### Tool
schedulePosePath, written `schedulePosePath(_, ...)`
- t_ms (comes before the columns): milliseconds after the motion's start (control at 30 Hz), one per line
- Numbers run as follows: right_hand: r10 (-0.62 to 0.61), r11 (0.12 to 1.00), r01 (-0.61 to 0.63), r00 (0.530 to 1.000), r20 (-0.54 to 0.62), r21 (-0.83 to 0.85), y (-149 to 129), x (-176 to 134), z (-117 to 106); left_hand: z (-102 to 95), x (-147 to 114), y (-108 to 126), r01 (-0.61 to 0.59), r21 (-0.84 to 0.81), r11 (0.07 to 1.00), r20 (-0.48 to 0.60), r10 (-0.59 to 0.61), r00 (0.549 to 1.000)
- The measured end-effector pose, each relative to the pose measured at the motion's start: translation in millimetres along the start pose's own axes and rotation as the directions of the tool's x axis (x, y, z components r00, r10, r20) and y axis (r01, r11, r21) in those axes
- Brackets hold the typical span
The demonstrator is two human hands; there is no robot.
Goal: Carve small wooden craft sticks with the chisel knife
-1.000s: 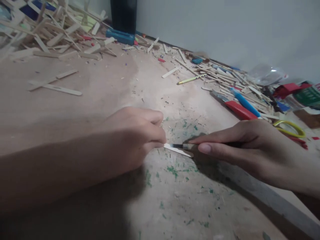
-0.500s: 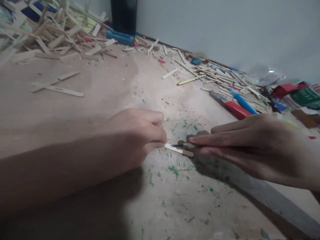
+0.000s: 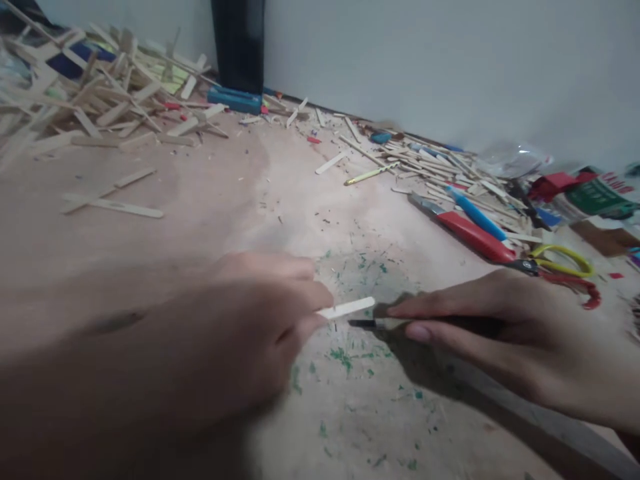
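Pinched in my left hand (image 3: 280, 313) is a pale wooden craft stick (image 3: 349, 309), its free end pointing right and slightly raised. My right hand (image 3: 490, 333) is closed around a slim craft knife (image 3: 383, 323), thumb and forefinger near its metal collar. The dark blade points left, just below the stick and apart from it. Most of the knife's handle is hidden by my fingers. Green shavings (image 3: 343, 360) lie scattered on the table (image 3: 280, 233) under both hands.
Right of centre lie a red-handled tool (image 3: 475, 237), a blue pen-like item (image 3: 477, 213) and scissors (image 3: 560, 263). Sticks (image 3: 440, 160) are piled behind them. A tangled stick heap (image 3: 115, 100) fills the back left, beside a dark upright object (image 3: 239, 47) against the wall.
The craft stick has swung upward at its free end, away from the knife, whose blade was against it before. The view has tilted up a little, bringing the scissors into sight.
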State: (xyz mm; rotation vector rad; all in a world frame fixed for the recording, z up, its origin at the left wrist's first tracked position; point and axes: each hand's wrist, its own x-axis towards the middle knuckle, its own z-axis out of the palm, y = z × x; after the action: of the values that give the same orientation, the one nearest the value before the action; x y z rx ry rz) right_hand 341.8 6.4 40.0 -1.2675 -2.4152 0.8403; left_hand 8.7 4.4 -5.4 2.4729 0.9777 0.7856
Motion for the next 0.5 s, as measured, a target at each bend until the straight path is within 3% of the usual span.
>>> schedulePosePath(133, 0.027, 0.998, -0.027, 1.0, 0.003, 0.062, -3.7, -0.9, 3.8, -7.2, -3.8, 7.8, 0.036, -0.161, 0.986, 0.077, -0.024, 0.997)
schedulePosePath(200, 0.005, 0.998, -0.005, 1.0, -0.001, 0.068, -4.7, 2.0, 3.7, -13.0, 1.5, 1.8, -0.001, -0.111, 0.994, 0.042, 0.006, 0.999)
schedulePosePath(300, -0.021, 0.997, 0.02, 1.0, 0.004, 0.072, -4.8, 5.1, 2.8, -16.1, 12.8, -20.4, -0.165, 0.07, 0.984, 0.057, 0.161, 0.985)
schedulePosePath(433, -0.061, 0.998, 0.061, 0.998, -0.007, 0.024, -1.4, 2.3, 2.3, -4.6, 20.2, -52.6, -0.401, 0.051, 0.915, 0.14, 0.391, 0.91)
schedulePosePath(500, -0.074, 0.997, 0.074, 0.997, -0.022, -0.007, 1.3, -0.8, 1.5, 0.7, 20.2, -58.7, -0.44, 0.049, 0.897, 0.163, 0.428, 0.889)
